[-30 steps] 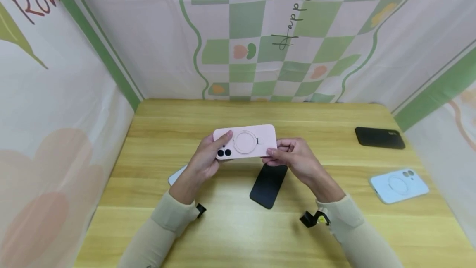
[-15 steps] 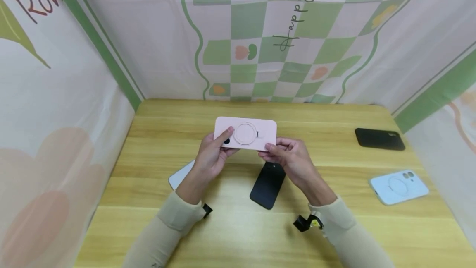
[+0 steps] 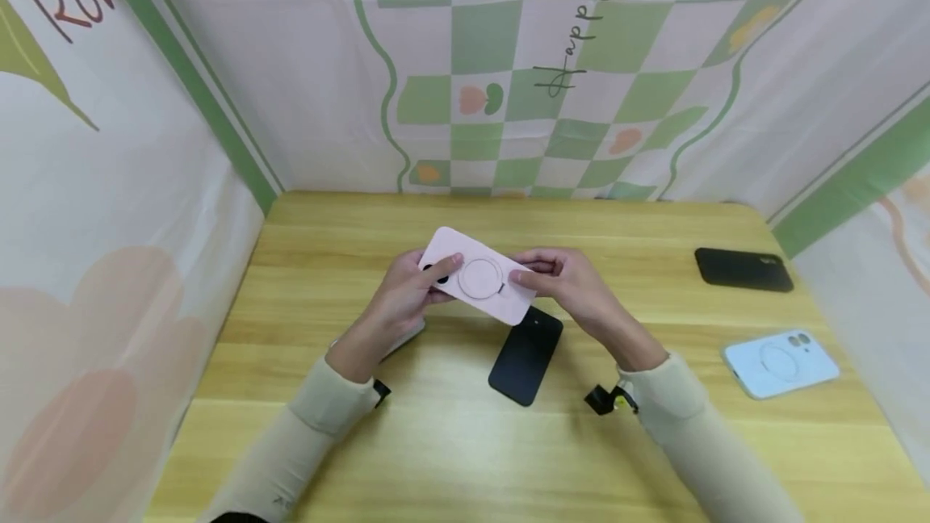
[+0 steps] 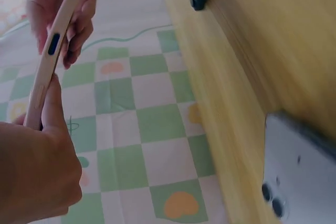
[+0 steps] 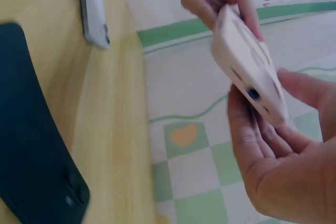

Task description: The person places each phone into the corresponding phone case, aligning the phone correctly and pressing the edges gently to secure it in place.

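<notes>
pink phone case between both hands' grips

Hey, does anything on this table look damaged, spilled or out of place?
Nothing stands out. Both hands hold the pink phone case tilted above the table. A black phone, a black case and a pale blue case lie flat, intact and apart.

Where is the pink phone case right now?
In the head view, the pink phone case is held above the table's middle between the left hand and right hand, just above a black phone.
</notes>
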Tool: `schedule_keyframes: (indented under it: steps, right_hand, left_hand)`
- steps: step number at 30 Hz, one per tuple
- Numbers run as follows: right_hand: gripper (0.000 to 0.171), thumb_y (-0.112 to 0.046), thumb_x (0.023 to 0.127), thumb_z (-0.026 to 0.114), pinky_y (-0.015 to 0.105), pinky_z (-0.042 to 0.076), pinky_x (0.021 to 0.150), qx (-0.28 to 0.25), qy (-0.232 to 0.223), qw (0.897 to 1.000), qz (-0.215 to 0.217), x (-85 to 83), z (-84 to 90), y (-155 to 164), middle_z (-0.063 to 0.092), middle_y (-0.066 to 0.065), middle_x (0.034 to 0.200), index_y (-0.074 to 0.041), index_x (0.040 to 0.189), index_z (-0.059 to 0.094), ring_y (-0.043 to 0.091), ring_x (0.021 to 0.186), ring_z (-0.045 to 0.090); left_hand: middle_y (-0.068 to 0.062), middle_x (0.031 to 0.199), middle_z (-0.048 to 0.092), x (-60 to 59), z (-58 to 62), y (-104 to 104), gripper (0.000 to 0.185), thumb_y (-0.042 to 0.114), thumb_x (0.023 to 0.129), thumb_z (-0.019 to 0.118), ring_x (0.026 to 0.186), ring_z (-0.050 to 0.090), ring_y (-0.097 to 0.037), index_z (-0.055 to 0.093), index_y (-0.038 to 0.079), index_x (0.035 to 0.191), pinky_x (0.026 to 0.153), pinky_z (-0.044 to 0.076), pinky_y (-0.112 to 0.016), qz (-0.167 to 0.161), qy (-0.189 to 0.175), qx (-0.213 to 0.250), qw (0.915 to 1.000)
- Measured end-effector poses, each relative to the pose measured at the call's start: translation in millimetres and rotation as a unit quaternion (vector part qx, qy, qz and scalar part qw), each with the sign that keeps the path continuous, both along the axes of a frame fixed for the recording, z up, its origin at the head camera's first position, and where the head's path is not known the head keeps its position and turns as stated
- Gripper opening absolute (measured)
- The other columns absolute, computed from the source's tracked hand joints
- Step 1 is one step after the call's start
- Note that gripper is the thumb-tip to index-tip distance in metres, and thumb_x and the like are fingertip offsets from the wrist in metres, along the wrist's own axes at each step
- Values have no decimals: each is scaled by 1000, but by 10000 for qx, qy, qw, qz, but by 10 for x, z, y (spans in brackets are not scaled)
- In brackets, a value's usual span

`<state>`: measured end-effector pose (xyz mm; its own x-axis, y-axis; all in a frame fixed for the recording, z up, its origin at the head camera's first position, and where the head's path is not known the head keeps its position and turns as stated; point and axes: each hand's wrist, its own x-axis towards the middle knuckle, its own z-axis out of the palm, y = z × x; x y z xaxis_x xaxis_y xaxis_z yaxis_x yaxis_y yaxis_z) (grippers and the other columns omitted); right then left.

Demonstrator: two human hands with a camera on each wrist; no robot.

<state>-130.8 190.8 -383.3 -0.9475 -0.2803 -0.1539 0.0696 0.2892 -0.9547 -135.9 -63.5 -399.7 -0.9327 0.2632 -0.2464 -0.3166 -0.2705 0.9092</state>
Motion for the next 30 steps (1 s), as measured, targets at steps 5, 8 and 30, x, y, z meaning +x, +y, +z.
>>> schedule_keyframes:
  steps: [5,8,30]
  right_hand:
    - [31,-19,97,79,24,60,77,924,347,9941,457,-126,48,-77,79,11,105,-1,122,76,16,90,74]
    - [27,-16,98,78,25,60,74,1114,526,9899,700,-174,47,-131,78,10,100,-1,120,77,18,87,73]
    - [8,8,101,63,29,65,73,-1665,-1374,9762,-217,-639,-418,-365,74,5,87,10,109,62,17,79,74]
  left_hand:
    - [-8,92,74,-77,27,-46,30,12,106,67,80,76,-14,64,-11,124,72,66,-27,-553,220,-728,9956]
    - [-7,89,74,-142,54,-68,28,13,105,67,77,76,-13,66,-10,121,72,66,-28,-807,237,-1060,9908]
    - [-20,128,71,-676,-127,-176,36,8,105,67,105,74,-26,62,-1,140,90,64,-33,-716,-943,-1116,9867]
